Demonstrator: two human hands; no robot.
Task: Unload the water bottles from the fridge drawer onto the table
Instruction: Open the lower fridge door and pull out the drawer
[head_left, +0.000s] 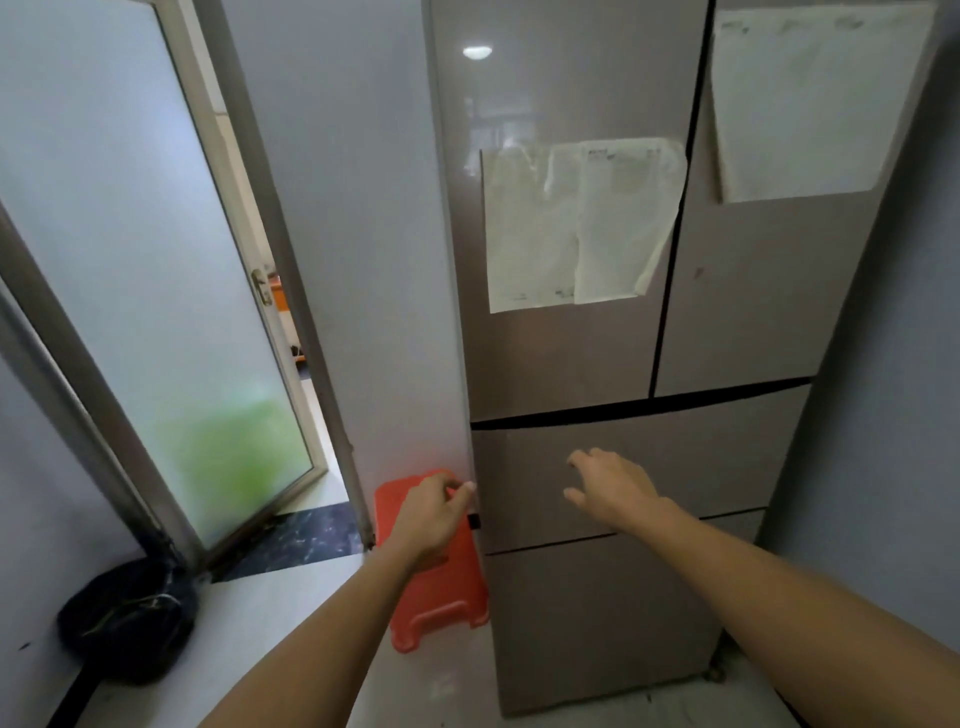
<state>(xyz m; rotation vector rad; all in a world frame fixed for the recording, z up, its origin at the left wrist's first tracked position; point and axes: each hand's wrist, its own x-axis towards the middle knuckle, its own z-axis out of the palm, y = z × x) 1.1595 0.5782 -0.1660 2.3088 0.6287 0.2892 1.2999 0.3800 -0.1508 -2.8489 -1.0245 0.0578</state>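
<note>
At mid-height on the tall taupe glossy fridge (571, 338), the upper drawer front (701, 457) sits shut, so the water bottles are presumably inside, unseen. Left hand (431, 514) curls at the drawer's left edge, fingertips (467, 488) hooked near a dark notch, likely seeking a pull point; whether it actually grips the edge I cannot tell. Right hand (608, 483) is spread wide, holding nothing, just before the panel, probably to brace or find a lip. Orange plastic stool (436, 587) stands beside the fridge, partly hidden by the left forearm. No table in view. Paper sheets (571, 223) on the doors are too blurred to read.
</note>
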